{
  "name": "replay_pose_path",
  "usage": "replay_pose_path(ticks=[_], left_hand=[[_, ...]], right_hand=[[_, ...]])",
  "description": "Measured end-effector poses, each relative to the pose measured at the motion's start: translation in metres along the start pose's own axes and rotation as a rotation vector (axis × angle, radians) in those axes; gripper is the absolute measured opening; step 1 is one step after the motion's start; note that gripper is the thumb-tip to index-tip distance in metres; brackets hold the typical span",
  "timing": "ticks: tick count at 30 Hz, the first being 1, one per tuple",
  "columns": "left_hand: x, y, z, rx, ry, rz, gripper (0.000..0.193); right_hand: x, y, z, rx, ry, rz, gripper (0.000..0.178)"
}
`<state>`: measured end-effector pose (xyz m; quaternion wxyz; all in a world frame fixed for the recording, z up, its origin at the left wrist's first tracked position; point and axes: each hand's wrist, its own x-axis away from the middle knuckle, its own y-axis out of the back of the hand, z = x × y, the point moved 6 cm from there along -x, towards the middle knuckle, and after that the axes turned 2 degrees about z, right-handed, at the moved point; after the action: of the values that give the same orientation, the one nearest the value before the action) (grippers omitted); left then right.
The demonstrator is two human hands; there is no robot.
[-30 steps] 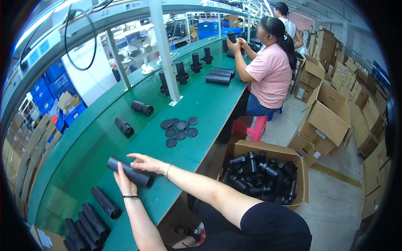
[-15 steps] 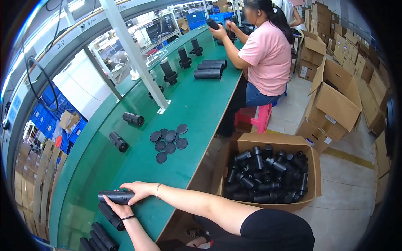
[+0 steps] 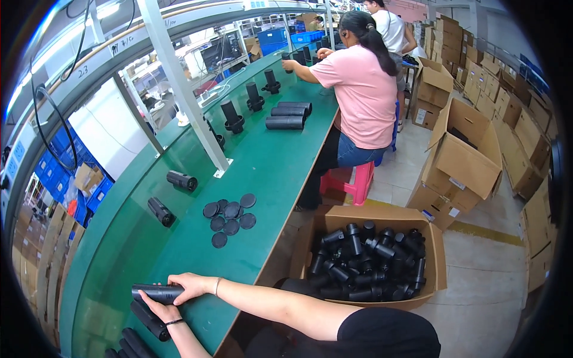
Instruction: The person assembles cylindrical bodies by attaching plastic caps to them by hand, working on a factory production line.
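Both of my hands are closed around one black plastic tube (image 3: 156, 292) just above the green bench, at the lower left. My left hand (image 3: 162, 308) wraps it from the near side, and my right hand (image 3: 190, 287) grips its right end. Right below it lies another black tube (image 3: 149, 320), partly hidden by my left hand. Further toward the lower edge, several more black tubes (image 3: 132, 345) rest side by side. Beyond my hands is a loose cluster of flat black round discs (image 3: 231, 224). Two short black cylinders (image 3: 161, 211) lie to the left of the discs.
A green bench (image 3: 262, 161) runs away from me, with a white post (image 3: 185, 95) on it. Upright black tubes in ringed bases (image 3: 231, 116) line its far side. A large carton (image 3: 439, 247) of black fittings stands on the right. A co-worker in pink (image 3: 361, 95) sits beyond.
The whole view has shifted slightly, so bench and cartons appear further left. My hands still hold the tube. The co-worker's arm has reached forward to the upright parts.
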<state>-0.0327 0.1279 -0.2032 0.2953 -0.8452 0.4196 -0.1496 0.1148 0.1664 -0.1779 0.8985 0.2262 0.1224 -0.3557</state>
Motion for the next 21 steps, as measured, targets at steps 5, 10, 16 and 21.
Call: replay_pose_path(ticks=[5, 10, 16, 21], left_hand=[[0.008, -0.007, 0.002, 0.022, 0.027, -0.008, 0.059], [0.012, -0.014, -0.001, 0.071, 0.034, -0.030, 0.062], [0.007, -0.021, -0.006, 0.018, -0.004, -0.065, 0.057], [0.007, -0.020, -0.006, -0.006, 0.001, -0.077, 0.051]], right_hand=[[0.003, 0.000, 0.001, -0.019, -0.033, 0.048, 0.057], [-0.002, 0.000, -0.005, -0.010, -0.059, 0.024, 0.060], [-0.005, 0.000, -0.002, -0.054, -0.037, 0.112, 0.060], [0.001, -0.005, 0.000, -0.142, -0.146, 0.122, 0.058]])
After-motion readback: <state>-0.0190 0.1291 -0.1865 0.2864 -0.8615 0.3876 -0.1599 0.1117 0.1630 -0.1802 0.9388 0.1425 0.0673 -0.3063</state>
